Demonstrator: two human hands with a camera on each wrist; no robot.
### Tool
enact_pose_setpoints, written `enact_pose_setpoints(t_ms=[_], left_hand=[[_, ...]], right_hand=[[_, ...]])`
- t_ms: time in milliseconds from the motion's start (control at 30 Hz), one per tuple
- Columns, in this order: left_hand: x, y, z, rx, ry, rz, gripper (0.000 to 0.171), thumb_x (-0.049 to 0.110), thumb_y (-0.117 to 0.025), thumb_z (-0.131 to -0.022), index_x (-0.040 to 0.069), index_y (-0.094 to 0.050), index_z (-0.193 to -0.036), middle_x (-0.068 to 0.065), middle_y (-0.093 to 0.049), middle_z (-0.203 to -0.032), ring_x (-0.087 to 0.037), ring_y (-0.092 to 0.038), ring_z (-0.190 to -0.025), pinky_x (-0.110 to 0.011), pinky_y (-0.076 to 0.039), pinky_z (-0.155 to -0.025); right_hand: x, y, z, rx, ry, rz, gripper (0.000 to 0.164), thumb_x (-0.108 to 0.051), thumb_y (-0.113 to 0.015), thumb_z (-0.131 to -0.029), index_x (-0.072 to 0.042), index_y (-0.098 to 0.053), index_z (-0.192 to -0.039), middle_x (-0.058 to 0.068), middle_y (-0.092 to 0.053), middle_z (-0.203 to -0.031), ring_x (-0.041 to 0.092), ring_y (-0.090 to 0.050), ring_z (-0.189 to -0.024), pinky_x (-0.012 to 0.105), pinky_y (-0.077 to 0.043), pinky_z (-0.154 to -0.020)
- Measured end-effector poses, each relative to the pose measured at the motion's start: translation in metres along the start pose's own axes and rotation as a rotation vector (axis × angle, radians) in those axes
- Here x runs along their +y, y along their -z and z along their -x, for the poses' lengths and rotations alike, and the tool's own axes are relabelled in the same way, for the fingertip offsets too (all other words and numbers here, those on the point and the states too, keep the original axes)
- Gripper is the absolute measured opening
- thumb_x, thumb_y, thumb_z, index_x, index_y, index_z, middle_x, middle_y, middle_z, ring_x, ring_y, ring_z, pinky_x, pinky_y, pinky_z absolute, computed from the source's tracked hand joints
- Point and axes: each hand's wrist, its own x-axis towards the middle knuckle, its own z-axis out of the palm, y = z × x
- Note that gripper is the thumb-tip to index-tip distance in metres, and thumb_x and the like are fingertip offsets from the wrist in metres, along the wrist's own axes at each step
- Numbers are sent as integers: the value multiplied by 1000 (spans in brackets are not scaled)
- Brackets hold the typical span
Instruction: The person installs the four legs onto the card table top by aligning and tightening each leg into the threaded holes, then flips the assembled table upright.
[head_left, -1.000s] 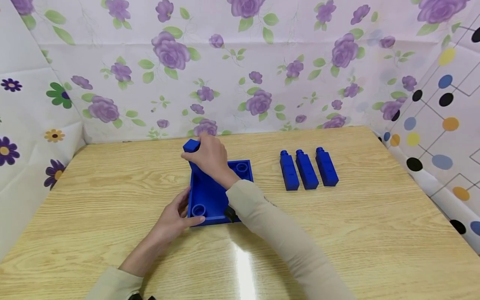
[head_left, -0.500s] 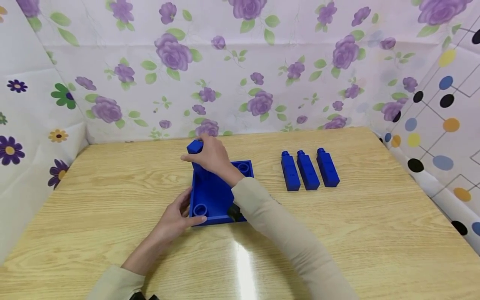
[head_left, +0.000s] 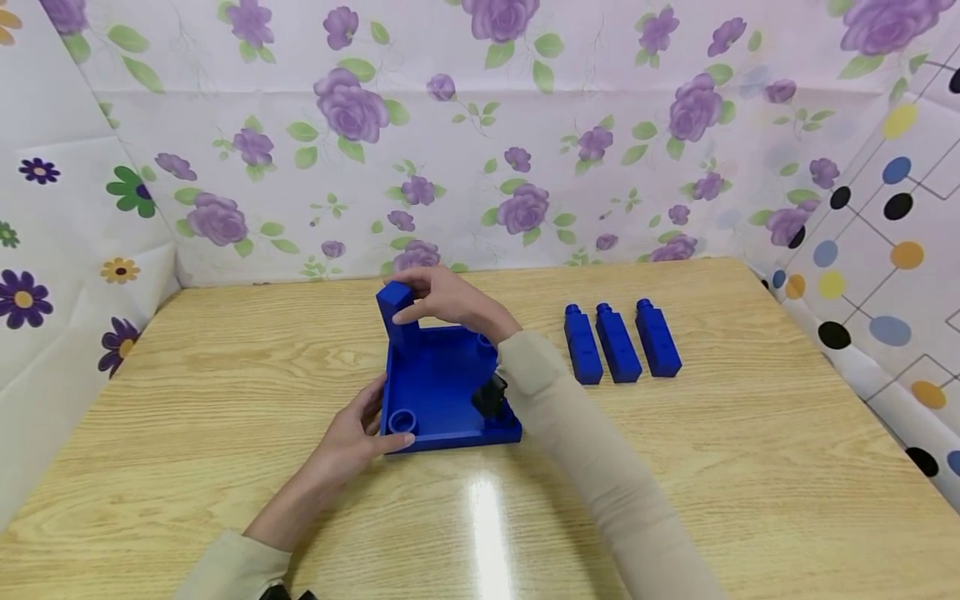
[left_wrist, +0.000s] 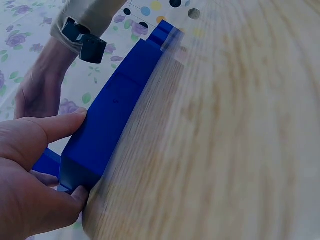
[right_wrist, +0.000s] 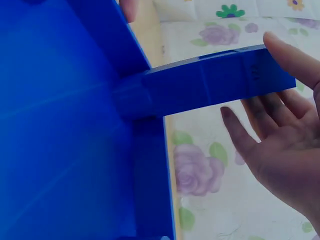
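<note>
An upturned blue tabletop (head_left: 442,379), tray-like with raised edges, lies on the wooden table. Round sockets show at its near left and far right corners; my right forearm partly covers the right side. A blue square table leg (head_left: 402,332) stands upright in the far left corner. My left hand (head_left: 347,437) grips the near left corner, thumb over the edge and fingers outside. Around the leg's upper end is my right hand (head_left: 450,297), fingers loosely spread. In the right wrist view, the thumb is at the leg's top and the forefinger (right_wrist: 235,127) is apart from it.
Three more blue legs (head_left: 582,346) with narrow threaded necks lie side by side on the wooden table (head_left: 712,467), right of the tabletop. Floral sheeting (head_left: 480,150) rises behind the table, with patterned sheets on both sides.
My right hand has loosened its fingers and shifted right, uncovering more of the leg, which stays upright in the corner. The left hand keeps its hold.
</note>
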Motion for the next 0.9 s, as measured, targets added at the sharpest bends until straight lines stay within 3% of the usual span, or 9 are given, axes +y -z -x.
enact_pose_setpoints(t_ms=[300, 900], left_hand=[[1, 0, 0, 1, 8, -7, 90, 6, -73, -87, 6, -14, -155, -23, -22, -155, -40, -21, -141, -49, -31, -109], [-2, 0, -1, -9, -8, 13, 93, 6, -74, -85, 6, -12, -155, -23, -20, -155, -39, -20, -142, -48, -30, -110]], right_hand=[[9, -6, 1, 112, -13, 39, 63, -20, -77, -85, -7, -50, -140, 8, -59, -128, 16, -56, -116, 28, -47, -95], [7, -20, 5, 302, -16, 166, 43, -21, -83, -77, -4, -62, -111, 6, -65, -105, 15, -62, -95, 24, -52, -83]])
